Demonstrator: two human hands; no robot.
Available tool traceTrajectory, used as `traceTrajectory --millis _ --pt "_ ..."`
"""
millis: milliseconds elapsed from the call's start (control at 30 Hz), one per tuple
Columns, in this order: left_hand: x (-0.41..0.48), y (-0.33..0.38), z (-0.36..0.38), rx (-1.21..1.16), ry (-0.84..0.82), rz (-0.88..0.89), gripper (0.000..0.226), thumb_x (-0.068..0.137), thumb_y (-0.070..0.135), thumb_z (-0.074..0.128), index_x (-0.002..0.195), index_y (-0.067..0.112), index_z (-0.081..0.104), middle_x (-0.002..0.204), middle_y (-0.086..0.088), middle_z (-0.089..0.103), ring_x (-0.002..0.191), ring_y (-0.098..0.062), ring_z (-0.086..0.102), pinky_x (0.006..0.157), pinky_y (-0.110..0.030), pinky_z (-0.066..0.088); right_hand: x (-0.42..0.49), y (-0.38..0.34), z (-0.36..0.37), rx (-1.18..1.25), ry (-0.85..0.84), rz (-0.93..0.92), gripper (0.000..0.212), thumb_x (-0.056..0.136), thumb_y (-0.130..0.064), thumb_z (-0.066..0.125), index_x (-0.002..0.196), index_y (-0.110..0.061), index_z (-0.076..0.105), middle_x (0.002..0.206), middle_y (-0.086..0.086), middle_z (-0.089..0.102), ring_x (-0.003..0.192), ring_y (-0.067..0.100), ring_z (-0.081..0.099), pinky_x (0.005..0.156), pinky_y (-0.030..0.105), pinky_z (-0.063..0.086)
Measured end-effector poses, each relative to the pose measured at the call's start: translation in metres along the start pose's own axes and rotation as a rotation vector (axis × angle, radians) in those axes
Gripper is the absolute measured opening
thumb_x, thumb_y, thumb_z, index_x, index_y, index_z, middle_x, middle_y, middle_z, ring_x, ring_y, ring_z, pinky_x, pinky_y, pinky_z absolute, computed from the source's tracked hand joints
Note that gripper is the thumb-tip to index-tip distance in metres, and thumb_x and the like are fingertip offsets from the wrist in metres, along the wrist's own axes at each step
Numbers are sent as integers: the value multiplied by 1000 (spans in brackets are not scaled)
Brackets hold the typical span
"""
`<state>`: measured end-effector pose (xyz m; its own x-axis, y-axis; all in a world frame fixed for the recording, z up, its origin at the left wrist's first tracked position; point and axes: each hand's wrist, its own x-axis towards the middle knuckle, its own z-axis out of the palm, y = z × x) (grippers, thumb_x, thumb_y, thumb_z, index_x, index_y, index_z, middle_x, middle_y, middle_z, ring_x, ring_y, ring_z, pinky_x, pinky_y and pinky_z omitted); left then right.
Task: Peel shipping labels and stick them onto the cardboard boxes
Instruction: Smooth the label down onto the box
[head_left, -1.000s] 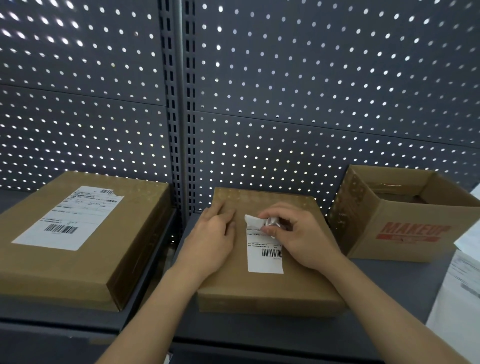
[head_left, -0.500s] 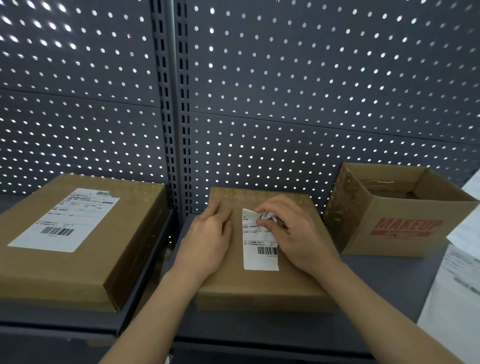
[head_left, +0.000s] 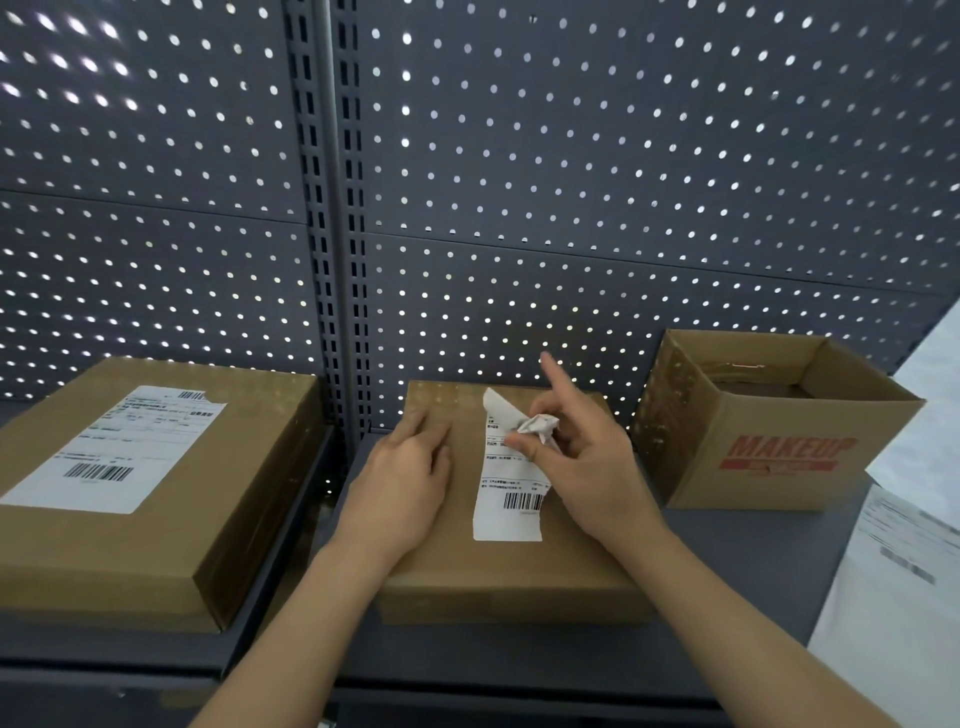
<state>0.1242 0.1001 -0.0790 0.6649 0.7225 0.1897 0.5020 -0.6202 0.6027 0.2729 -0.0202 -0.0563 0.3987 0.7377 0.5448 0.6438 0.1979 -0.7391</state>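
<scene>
While the left hand (head_left: 410, 483) lies flat with straight fingers on the middle box (head_left: 509, 587), toward its far left corner, the right hand (head_left: 587, 467) pinches a crumpled wad of backing paper (head_left: 537, 425) between thumb and curled fingers, forefinger sticking up. The shipping label (head_left: 506, 499) runs down the middle of the box top, its near end flat, its far corner lifted and curling. The step in hand, I judge, is smoothing it down: sweep from the stuck near end toward the far edge, pressing air out, with the wad kept off the adhesive. A labelled box (head_left: 156, 545) sits at the left end of the shelf (head_left: 737, 561), an open MAKEUP box (head_left: 769, 467) toward the right end, loose sheets (head_left: 904, 571) beyond it — none blocks the work
</scene>
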Motion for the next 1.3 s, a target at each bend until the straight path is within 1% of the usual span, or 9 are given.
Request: traceTrajectory --millis 167,333,500,633,833,967,1133,1200,1300 --pt "0 1 -2 19 -7 -7 43 104 33 40 146 27 45 161 6 25 140 -25 36 104 -40 40 -4 -5 -1 10 87 -46 28 81 -10 76 107 -18 71 94 -13 61 85 6 61 67 17 49" --pt "-5 7 -2 61 -16 -1 39 104 31 40 139 19 51 156 1 33 133 -28 42 100 -44 45 -9 -7 1 60 168 -92 19 81 -7 76 90 -22 68 90 -7 62 76 6 60 63 16 46" --pt "-5 9 -3 66 -26 -19 38 104 30 39 138 18 51 154 -1 35 133 -28 42 100 -43 43 2 -10 -13 169 360 41 11 87 -9 71 90 -18 64 85 5 63 71 8 58 65 21 47" --pt "-7 10 -4 80 -26 -10 37 104 30 39 137 17 52 152 0 37 131 -28 44 99 -44 44 3 -4 -17 110 295 122 20 87 -13 71 89 -31 62 96 10 64 79 13 60 71 28 50" --pt "-4 9 -5 142 -36 18 37 104 31 40 136 18 53 153 0 37 128 -30 48 98 -46 47 -4 -3 -24 62 255 207 35 70 -18 85 93 -29 60 100 5 61 82 4 59 73 22 51" --pt "0 2 -4 192 -12 75 34 101 30 43 128 17 58 136 -2 50 122 -31 50 95 -48 49 -6 -8 -28 4 207 176 44 62 -23 88 92 -32 57 108 -1 60 96 7 59 81 21 50" --pt "-2 7 -5 224 28 105 29 98 28 48 118 15 64 125 -1 58 119 -27 50 93 -45 50 -13 -17 -35 70 117 222 44 66 -15 88 97 -21 58 84 -12 63 71 -2 55 64 16 48" --pt "-4 13 -6 216 40 107 30 98 28 50 122 18 64 132 0 57 125 -26 48 94 -43 49 -16 -17 -38 83 104 216 61 67 -14 88 117 -28 56 85 -11 62 72 -3 55 67 18 48" --pt "-10 25 -5 174 43 114 33 98 30 50 128 21 62 136 3 54 126 -23 47 93 -42 50 -18 -14 -45 72 61 233 107 68 -17 87 148 -43 22 92 -2 61 78 -1 56 76 15 49"
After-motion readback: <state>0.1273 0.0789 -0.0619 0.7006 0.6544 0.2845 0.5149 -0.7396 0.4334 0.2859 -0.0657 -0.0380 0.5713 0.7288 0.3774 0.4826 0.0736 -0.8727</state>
